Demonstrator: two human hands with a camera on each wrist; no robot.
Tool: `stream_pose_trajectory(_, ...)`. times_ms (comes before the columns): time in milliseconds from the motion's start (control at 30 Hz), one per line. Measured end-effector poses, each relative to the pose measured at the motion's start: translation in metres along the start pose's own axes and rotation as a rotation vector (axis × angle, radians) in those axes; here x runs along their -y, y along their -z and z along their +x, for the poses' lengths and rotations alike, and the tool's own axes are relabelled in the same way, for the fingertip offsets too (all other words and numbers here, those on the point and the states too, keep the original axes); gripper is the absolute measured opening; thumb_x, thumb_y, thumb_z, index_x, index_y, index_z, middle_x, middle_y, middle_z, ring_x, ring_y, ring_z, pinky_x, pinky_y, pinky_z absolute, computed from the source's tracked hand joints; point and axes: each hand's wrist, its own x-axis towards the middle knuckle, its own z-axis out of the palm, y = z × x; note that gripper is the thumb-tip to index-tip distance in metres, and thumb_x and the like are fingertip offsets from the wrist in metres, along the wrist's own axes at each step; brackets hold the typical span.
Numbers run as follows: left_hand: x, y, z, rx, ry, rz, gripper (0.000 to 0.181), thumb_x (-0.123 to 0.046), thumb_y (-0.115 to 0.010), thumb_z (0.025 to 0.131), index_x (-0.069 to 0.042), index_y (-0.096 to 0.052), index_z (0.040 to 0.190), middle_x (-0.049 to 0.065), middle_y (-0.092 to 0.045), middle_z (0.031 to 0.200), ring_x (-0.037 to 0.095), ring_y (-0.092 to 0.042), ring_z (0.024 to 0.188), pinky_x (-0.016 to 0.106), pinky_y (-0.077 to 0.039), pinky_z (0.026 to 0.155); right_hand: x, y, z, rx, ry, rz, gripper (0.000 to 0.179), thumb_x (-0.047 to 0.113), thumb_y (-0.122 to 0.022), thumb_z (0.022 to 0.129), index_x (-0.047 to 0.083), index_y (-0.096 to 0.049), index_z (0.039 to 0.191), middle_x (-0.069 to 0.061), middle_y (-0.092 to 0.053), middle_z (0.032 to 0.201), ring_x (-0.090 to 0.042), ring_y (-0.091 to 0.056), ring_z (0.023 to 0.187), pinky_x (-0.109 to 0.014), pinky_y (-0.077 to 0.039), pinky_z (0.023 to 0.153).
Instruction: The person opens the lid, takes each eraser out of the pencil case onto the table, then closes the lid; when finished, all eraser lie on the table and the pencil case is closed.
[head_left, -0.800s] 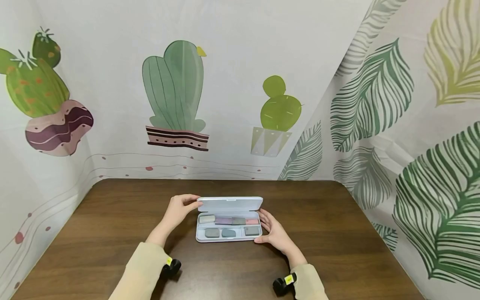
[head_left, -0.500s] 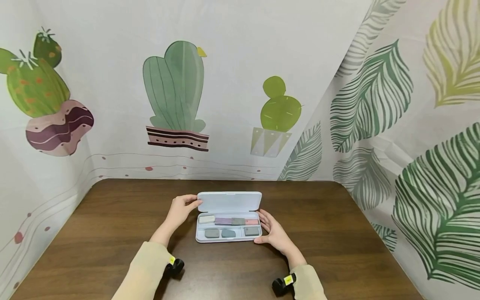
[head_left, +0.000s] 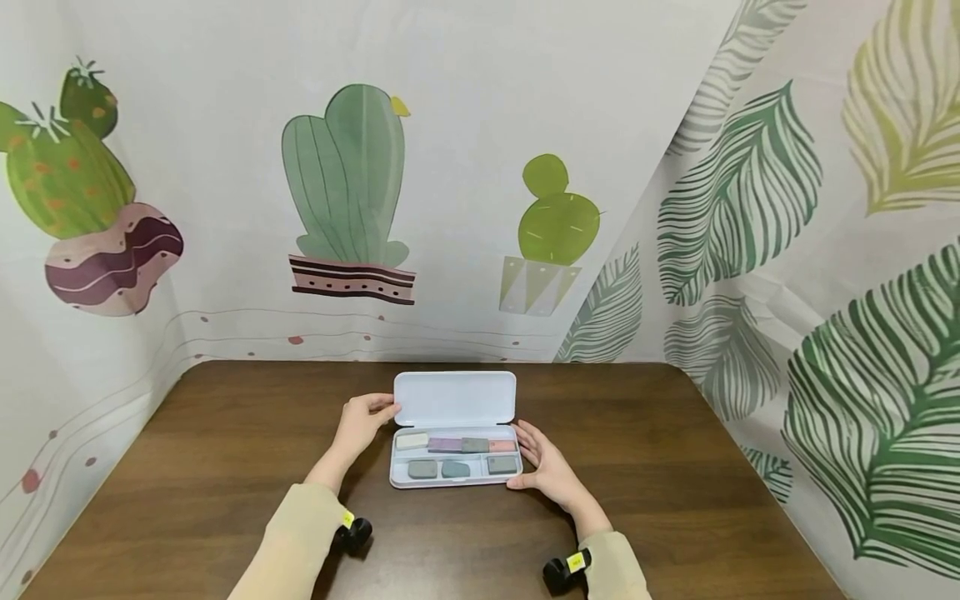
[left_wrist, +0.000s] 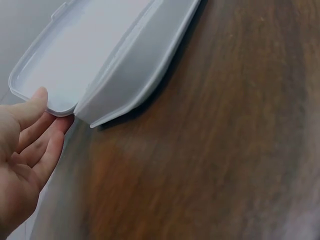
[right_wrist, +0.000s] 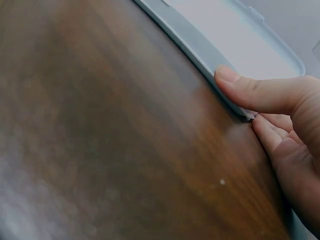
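The hinged case lies open in the lower middle of the head frame, small blocks in its compartments and its lid raised behind them; doing this well likely calls for turning the lid smoothly about its hinge while bracing the case against sliding; the left hand pinches the lid's left edge near the hinge, thumb inside and fingers behind, closed to the thin wall; the right hand holds the case's right end, thumb at the front corner, well parted from fingers farther back; the brown tabletop carries it.
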Motion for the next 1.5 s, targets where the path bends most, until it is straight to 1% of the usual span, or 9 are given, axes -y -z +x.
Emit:
stream_pose_trajectory(100,0.003,-0.001,0.0,-0.019,0.009,0.017,0.028,-0.011,-0.073,0.087,0.006,-0.071,0.108,0.02,-0.074,0.098,0.03,-0.072,0.094,0.029,-0.056,0.08,0.0,-0.001,0.0,0.0,-0.008,0.01,0.103,-0.007,-0.081,0.072,-0.01,-0.014,0.151,-0.031,-0.025,0.155,-0.043,-0.028,0.144,-0.045,-0.027,0.115)
stream_pose_trajectory(200,0.004,-0.002,-0.001,-0.03,0.014,0.018,0.028,-0.011,-0.074,0.086,0.006,-0.071,0.108,0.02,-0.074,0.098,0.031,-0.072,0.094,0.034,-0.056,0.082,-0.001,-0.001,0.0,0.002,-0.006,0.005,0.103,-0.007,-0.081,0.072,-0.01,-0.014,0.151,-0.031,-0.026,0.155,-0.043,-0.027,0.144,-0.046,-0.026,0.115)
stream_pose_trajectory(500,0.005,-0.005,-0.001,-0.018,0.034,0.0,0.03,-0.006,-0.073,0.085,0.009,-0.069,0.11,0.022,-0.073,0.1,0.032,-0.072,0.092,0.037,-0.057,0.083,0.002,-0.001,-0.001,-0.002,0.0,0.007,0.103,-0.006,-0.081,0.072,-0.011,-0.015,0.15,-0.032,-0.027,0.154,-0.045,-0.03,0.142,-0.047,-0.028,0.114)
stream_pose_trajectory(700,0.007,-0.005,-0.001,-0.007,0.031,0.01,0.031,-0.007,-0.073,0.086,0.01,-0.068,0.112,0.023,-0.073,0.101,0.034,-0.071,0.094,0.041,-0.056,0.085,0.002,-0.001,-0.001,-0.003,0.005,0.007,0.104,-0.006,-0.081,0.071,-0.01,-0.014,0.15,-0.032,-0.026,0.154,-0.045,-0.03,0.142,-0.046,-0.029,0.115)
stream_pose_trajectory(833,0.004,-0.005,-0.003,-0.012,0.034,0.016,0.031,-0.007,-0.073,0.086,0.009,-0.068,0.111,0.023,-0.073,0.101,0.034,-0.072,0.094,0.042,-0.056,0.085,0.001,-0.001,-0.001,-0.003,0.001,0.002,0.104,-0.006,-0.081,0.071,-0.01,-0.014,0.151,-0.032,-0.027,0.154,-0.045,-0.029,0.143,-0.045,-0.028,0.115)
stream_pose_trajectory(1067,0.0,-0.005,-0.006,-0.047,0.021,0.059,0.031,-0.009,-0.075,0.084,0.008,-0.069,0.11,0.021,-0.074,0.099,0.032,-0.072,0.091,0.04,-0.057,0.082,0.0,-0.001,-0.001,-0.005,0.006,0.014,0.103,-0.007,-0.081,0.071,-0.01,-0.014,0.15,-0.032,-0.027,0.154,-0.044,-0.029,0.143,-0.047,-0.027,0.115)
stream_pose_trajectory(1267,-0.006,-0.005,-0.01,-0.081,0.017,0.082,0.038,-0.01,-0.077,0.082,0.007,-0.066,0.114,0.022,-0.073,0.102,0.034,-0.072,0.091,0.041,-0.057,0.08,-0.003,0.001,-0.001,-0.002,0.013,-0.01,0.103,-0.006,-0.081,0.072,-0.01,-0.014,0.151,-0.031,-0.027,0.154,-0.044,-0.028,0.143,-0.046,-0.028,0.114)
stream_pose_trajectory(1400,-0.011,-0.002,-0.013,-0.111,0.007,0.104,0.045,-0.009,-0.079,0.08,0.007,-0.062,0.119,0.023,-0.071,0.106,0.035,-0.069,0.094,0.045,-0.055,0.083,-0.002,0.001,-0.001,-0.001,0.008,-0.006,0.103,-0.007,-0.081,0.072,-0.01,-0.014,0.151,-0.031,-0.026,0.155,-0.043,-0.028,0.144,-0.046,-0.028,0.114)
stream_pose_trajectory(1500,-0.014,0.0,-0.016,-0.13,-0.007,0.133,0.048,-0.009,-0.08,0.078,0.006,-0.061,0.12,0.021,-0.07,0.106,0.035,-0.068,0.096,0.048,-0.053,0.086,-0.002,0.001,-0.001,-0.001,0.011,-0.004,0.103,-0.007,-0.08,0.072,-0.01,-0.014,0.151,-0.031,-0.026,0.155,-0.043,-0.027,0.144,-0.046,-0.027,0.114)
